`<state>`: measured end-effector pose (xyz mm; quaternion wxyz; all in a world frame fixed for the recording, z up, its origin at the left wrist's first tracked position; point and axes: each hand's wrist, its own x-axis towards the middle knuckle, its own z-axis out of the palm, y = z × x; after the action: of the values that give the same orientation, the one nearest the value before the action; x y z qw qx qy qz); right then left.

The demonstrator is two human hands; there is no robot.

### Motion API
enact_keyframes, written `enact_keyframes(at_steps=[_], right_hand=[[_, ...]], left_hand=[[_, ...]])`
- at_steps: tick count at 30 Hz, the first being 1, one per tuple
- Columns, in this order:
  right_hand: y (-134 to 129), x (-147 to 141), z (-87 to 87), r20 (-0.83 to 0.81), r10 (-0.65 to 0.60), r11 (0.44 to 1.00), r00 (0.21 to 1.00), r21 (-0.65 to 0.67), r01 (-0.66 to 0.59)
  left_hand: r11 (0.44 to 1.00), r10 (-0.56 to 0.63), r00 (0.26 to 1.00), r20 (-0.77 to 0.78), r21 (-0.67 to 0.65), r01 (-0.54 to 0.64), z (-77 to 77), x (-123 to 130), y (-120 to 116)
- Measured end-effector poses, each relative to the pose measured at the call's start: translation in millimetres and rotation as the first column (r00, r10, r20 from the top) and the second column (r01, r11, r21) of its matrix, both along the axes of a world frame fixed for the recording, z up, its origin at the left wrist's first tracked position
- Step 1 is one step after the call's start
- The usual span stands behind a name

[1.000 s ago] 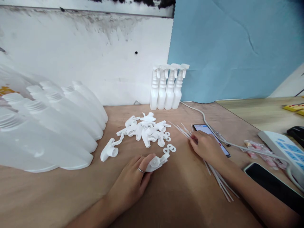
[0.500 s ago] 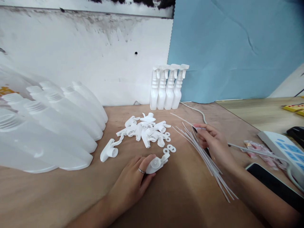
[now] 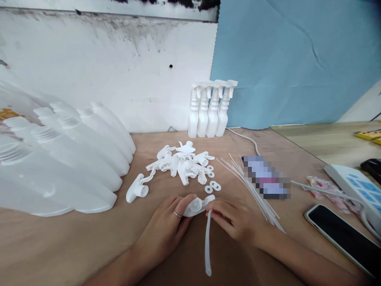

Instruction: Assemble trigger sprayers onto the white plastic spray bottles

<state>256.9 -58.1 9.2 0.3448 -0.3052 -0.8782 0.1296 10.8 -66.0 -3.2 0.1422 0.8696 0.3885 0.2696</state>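
Observation:
My left hand is closed around a white trigger spray head, whose round socket faces up towards me. Close against its right side, my right hand pinches one end of a thin white plastic tube. The tube's other end hangs down towards me. Beyond the hands lies a heap of white spray heads, with one more spray head apart on the left. Several flat white washers lie just past my fingers. A bundle of loose tubes rests to the right.
Large translucent white bottles stand on the left. Several small spray bottles line the wall. On the right are a pixelated device, a black-screened phone, a power strip, a cable and small plastic packets.
My right hand has moved left from the tube bundle to the spray head, bringing one tube along. The pixelated device shows where that hand was. My left hand has stayed put.

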Motion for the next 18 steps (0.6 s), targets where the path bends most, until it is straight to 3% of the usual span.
enact_keyframes(at_steps=[3, 5, 9, 11, 14, 18], right_hand=[[0, 0, -2.6, 0.001, 0.008, 0.998, 1.000, -0.066, -0.008], [-1, -2, -0.5, -0.122, -0.062, 0.990, 0.991, -0.132, 0.046], [-3, -13, 11.7, -0.503, -0.239, 0.936, 0.831, -0.348, 0.059], [-1, -22, 17.7, -0.554, -0.272, 0.898, 0.787, -0.441, -0.001], [5, -32, 21.2, -0.458, -0.187, 0.896, 0.869, -0.442, -0.041], [15, -36, 20.9, -0.277, 0.052, 0.952, 0.960, -0.277, -0.132]], left_hand=[[1.000, 0.017, 1.000, -0.016, -0.011, -0.017, -2.8, 0, 1], [0.999, 0.026, 0.999, -0.025, -0.021, -0.027, -4.5, 0, 1], [0.999, 0.027, 0.999, -0.017, -0.021, -0.028, -4.4, 1, 0], [0.998, 0.044, 0.999, -0.020, -0.051, -0.045, -3.3, 1, -1], [0.994, 0.045, 0.999, -0.025, -0.097, -0.047, -2.4, 1, -1], [0.996, 0.019, 1.000, 0.003, -0.082, -0.018, -3.6, 0, 2]])
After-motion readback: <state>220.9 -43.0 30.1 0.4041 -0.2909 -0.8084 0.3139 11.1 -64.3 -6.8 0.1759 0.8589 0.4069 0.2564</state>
